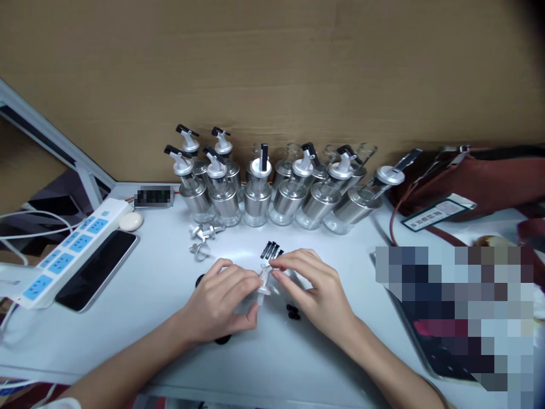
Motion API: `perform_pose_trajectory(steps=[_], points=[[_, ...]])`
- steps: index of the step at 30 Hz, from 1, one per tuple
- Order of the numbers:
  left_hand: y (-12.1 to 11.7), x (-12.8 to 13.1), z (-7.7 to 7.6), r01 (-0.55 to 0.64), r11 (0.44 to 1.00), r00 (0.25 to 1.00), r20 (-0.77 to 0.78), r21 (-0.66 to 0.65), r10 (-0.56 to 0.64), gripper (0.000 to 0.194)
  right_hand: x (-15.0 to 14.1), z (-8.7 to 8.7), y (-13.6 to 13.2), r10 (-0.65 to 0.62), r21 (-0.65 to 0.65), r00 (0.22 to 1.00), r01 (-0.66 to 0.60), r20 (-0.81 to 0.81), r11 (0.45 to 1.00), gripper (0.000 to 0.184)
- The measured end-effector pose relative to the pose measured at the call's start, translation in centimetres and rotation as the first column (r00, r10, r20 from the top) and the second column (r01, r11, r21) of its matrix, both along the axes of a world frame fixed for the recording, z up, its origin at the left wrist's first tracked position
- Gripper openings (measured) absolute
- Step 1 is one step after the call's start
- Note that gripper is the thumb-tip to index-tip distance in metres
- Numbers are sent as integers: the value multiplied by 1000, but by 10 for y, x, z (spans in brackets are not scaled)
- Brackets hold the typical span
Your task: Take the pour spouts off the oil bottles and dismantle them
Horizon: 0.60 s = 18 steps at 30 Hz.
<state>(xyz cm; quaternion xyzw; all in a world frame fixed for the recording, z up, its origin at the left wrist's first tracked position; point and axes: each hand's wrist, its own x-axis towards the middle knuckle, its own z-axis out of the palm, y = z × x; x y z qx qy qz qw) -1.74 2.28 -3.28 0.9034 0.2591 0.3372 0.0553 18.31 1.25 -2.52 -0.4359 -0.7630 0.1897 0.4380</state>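
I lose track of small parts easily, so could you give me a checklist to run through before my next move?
1. Left hand and right hand both at the clear-and-silver spout: ok.
2. Spout fully assembled: cannot tell, fingers cover part of it.
3. Slim black pieces in sight: ok, just beyond the hands.
4. Small black parts grouped: ok, beside the right hand.
5. Front-row bottles topped with spouts: ok.
6. Back-row bottles all topped: not ok, some show bare glass necks.
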Motion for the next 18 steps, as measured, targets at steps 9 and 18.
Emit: perform_pose_trajectory(steps=[9, 18], points=[[0, 2, 1, -15, 1000, 1000, -23, -7, 15, 23, 1, 0, 3, -7, -73, 1000, 8, 11, 997, 10], [3, 1, -2, -25, 998, 1000, -1, -61, 25, 19, 16, 7, 9, 123, -277, 983, -83, 133, 957, 9]])
